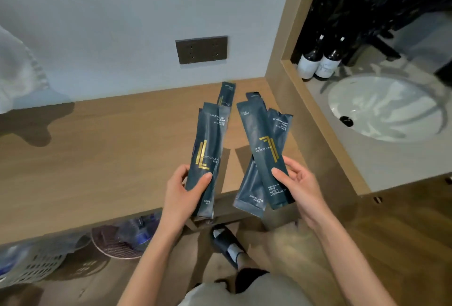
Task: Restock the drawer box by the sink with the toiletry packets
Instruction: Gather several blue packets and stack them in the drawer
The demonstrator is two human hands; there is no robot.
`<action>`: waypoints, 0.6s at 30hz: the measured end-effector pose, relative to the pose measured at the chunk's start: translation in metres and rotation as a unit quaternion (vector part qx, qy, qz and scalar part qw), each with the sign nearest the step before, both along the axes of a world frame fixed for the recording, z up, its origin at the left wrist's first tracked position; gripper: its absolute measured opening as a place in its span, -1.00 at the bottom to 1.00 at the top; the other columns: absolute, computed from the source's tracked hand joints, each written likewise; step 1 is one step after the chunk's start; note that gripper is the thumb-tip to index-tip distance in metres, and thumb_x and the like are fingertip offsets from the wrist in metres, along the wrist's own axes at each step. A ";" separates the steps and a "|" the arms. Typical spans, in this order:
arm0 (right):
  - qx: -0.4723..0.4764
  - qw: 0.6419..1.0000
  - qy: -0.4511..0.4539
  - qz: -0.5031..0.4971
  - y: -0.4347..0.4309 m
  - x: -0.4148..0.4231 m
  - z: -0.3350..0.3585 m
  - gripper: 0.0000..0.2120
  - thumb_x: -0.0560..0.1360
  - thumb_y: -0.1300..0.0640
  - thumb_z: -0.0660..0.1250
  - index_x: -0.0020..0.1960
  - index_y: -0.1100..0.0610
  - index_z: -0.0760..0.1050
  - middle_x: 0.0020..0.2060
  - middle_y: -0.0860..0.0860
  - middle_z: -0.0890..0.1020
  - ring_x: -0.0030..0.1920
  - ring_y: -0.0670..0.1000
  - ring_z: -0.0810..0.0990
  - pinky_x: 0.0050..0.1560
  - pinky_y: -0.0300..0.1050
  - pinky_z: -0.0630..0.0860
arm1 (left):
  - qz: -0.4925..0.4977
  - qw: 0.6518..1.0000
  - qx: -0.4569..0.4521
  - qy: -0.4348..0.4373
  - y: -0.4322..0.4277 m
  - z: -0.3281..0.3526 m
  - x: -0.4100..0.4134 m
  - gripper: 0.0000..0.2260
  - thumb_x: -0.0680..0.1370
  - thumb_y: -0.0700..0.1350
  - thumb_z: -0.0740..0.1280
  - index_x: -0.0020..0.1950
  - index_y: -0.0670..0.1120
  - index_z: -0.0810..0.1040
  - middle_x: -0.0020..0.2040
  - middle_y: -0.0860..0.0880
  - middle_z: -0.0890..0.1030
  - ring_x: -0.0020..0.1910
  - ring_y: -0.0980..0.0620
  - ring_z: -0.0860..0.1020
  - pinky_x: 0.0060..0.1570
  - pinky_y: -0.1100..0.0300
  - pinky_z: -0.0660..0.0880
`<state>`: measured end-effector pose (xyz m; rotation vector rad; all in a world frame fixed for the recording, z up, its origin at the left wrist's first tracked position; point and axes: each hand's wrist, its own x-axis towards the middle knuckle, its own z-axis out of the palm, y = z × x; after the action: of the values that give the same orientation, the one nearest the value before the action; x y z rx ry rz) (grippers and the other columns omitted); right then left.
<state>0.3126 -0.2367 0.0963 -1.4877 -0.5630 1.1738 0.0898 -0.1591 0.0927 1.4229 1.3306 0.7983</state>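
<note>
Head view: left hand and right hand each grip fanned toiletry packets above the front edge of the bench; squaring them should ease loading the unseen drawer box.

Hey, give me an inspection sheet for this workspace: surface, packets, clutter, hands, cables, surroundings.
Surface: wooden counter, with shadows across its left part.
Job's things: left bundle and right bundle of dark packets, labels reading COMB and DENTAL KIT; drawer box not in view.
Clutter: basket and plastic bottles under the counter.
Hands: left hand grips the left bundle; right hand grips the right bundle.
Cables: nothing seen.
Surroundings: wall socket above the counter; sink at right, dark bottles behind it.
</note>
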 end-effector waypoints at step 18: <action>0.013 0.940 -0.012 -0.341 -0.273 0.094 0.014 -0.65 0.50 0.26 0.38 0.26 0.07 0.50 -0.03 -0.02 0.73 -0.03 -0.04 0.70 -0.11 -0.22 0.64 | -0.330 0.943 0.009 -0.029 -0.154 0.019 0.185 -0.79 0.47 -0.04 0.41 0.09 -0.01 0.58 -0.08 0.11 0.64 -0.17 0.25 0.58 -0.25 0.42 0.47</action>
<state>0.4064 -0.5093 0.1105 -1.4997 -0.0490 0.5978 0.2752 -0.3128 0.1112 1.7022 0.7152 0.3938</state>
